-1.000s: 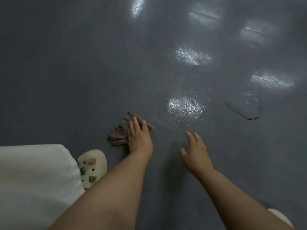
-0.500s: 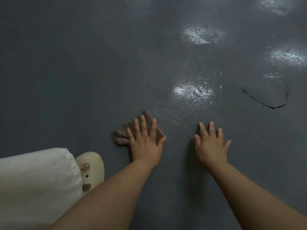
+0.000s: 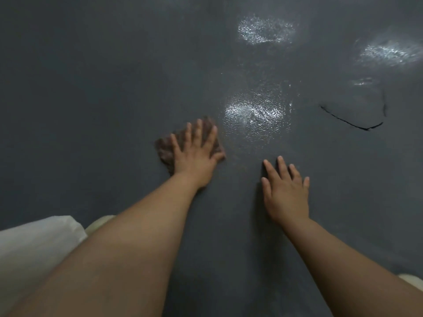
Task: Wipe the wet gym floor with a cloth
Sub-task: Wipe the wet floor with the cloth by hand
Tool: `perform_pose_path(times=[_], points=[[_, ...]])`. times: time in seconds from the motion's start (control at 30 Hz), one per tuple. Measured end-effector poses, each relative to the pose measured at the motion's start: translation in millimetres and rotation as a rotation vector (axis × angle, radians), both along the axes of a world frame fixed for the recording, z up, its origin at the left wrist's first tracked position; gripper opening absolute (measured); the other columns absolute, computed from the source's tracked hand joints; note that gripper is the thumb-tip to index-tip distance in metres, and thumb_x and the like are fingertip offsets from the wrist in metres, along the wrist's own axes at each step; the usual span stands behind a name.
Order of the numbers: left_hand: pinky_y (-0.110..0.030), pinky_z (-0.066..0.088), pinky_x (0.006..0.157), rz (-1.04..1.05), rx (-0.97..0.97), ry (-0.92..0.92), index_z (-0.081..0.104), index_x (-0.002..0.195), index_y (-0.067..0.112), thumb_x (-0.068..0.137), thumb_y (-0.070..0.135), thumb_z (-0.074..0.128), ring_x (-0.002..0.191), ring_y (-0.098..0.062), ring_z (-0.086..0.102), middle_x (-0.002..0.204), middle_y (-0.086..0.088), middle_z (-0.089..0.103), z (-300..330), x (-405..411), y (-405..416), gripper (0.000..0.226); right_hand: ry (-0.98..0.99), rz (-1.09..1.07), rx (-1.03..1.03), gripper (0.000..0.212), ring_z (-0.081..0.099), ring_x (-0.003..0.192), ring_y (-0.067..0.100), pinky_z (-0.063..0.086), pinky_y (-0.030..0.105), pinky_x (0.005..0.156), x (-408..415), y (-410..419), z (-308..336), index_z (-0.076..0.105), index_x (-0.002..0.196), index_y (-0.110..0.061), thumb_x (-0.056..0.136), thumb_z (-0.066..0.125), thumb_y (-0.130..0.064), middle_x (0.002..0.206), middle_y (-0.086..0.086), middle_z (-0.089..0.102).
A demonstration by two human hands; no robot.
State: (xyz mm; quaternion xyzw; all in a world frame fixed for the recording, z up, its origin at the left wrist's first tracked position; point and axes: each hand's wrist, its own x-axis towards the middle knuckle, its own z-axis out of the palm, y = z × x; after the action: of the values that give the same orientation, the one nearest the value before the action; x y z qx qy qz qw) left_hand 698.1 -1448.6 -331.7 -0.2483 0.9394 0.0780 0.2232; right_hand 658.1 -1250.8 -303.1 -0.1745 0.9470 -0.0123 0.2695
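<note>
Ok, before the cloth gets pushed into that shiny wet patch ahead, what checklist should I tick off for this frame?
1. Cloth under the wiping hand: ok. The left hand presses flat, fingers spread, on the brown cloth.
2. Cloth flat on the floor: ok, as far as its uncovered part shows.
3. Wet patch within reach: ok. The glossy patch lies just ahead and right of the cloth.
4. Support hand planted: ok. The right hand rests flat on the floor, apart from the cloth.
5. Path free of things: ok, though a dark crack lies to the right.
6. How soaked the cloth is: cannot tell.
</note>
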Motion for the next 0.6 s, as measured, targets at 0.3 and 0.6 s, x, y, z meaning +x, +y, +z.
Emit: perform_pose_path(times=[0.3,0.6], points=[[-0.064,-0.009,0.107,0.522,-0.003,0.085,-0.006,0.15,0.037,0.091,0.066,0.025,0.142,-0.035,-0.019,0.157,-0.009,-0.019,-1.3,-22.0,-3.7,0.072,-0.036,0.042,-0.053,0.049,0.011,0.145,0.02,0.001,0.047,0.116,-11.8,10.4,6.3,0.021,0.149,-0.033,0.101,0.03,-0.036,0.159,-0.007,0.007],[-0.062,-0.018,0.105,-0.019,0.124,0.057,-0.01,0.148,0.038,0.089,0.068,0.028,0.141,-0.033,-0.026,0.155,-0.006,-0.027,3.3,-22.9,107.9,0.076,-0.03,-0.111,-0.359,0.047,0.025,0.142,0.019,0.009,0.04,0.116,-28.0,36.3,7.9,0.033,0.146,-0.019,0.099,0.039,-0.018,0.157,0.005,0.021]])
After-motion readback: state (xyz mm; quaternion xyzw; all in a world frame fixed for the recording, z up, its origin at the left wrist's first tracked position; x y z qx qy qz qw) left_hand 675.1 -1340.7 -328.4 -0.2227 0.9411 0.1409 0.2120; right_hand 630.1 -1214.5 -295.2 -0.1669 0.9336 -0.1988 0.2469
